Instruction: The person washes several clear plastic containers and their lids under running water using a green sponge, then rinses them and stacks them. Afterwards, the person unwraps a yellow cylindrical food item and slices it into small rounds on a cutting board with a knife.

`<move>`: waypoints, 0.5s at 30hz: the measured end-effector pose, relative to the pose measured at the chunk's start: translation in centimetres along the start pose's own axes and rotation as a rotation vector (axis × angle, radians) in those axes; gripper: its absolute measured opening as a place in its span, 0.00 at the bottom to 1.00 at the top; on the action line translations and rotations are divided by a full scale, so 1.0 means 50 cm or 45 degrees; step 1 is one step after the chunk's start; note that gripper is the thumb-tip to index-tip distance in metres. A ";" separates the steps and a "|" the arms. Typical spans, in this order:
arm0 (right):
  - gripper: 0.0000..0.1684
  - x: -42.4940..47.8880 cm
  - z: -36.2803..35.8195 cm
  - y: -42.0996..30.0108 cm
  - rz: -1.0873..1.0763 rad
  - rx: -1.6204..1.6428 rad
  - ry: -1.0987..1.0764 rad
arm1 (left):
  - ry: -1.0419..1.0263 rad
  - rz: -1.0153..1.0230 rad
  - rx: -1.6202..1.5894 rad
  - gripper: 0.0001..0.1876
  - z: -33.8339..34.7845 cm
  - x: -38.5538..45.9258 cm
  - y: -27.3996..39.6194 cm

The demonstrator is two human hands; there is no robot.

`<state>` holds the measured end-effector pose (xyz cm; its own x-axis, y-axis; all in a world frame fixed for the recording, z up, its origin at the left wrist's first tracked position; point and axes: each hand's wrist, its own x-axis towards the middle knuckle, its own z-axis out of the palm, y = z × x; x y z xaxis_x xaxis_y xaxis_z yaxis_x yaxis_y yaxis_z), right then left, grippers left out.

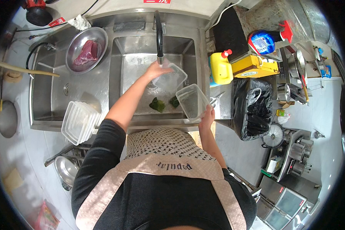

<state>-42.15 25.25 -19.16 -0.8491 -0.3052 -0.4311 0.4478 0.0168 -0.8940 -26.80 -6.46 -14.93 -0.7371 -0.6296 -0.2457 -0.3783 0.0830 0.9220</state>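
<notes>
Under the black tap hose, my left hand grips a clear plastic container by one side. The container is tilted inside the steel sink basin; my left fingers are partly hidden behind it. My right hand holds the near corner of a second clear plastic container above the basin's right front edge. Two dark green pieces, one larger and one smaller, lie on the basin floor; I cannot tell what they are made of.
Stacked clear plastic containers stand at the left front edge. A steel bowl holds raw red meat. On the right are scissors, a yellow pump jug, a spray bottle and a black-lined bin.
</notes>
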 end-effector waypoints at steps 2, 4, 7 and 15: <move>0.20 0.000 -0.004 0.004 0.018 0.008 0.015 | 0.055 -0.124 0.354 0.36 0.032 0.004 0.064; 0.19 -0.001 0.003 0.002 -0.014 -0.042 0.032 | 0.106 -0.141 0.510 0.36 0.046 -0.001 0.078; 0.15 -0.004 0.014 0.002 0.035 -0.023 -0.059 | 0.173 0.111 0.625 0.38 0.057 -0.030 0.062; 0.26 0.002 0.071 0.034 0.384 -0.177 -0.332 | 0.342 0.703 1.269 0.36 -0.017 -0.273 -0.091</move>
<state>-40.48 21.87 -20.28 -0.5784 -0.4976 -0.6463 0.6080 0.2652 -0.7483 -14.54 1.09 -15.48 -0.8416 -0.4518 0.2961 -0.4035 0.8902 0.2114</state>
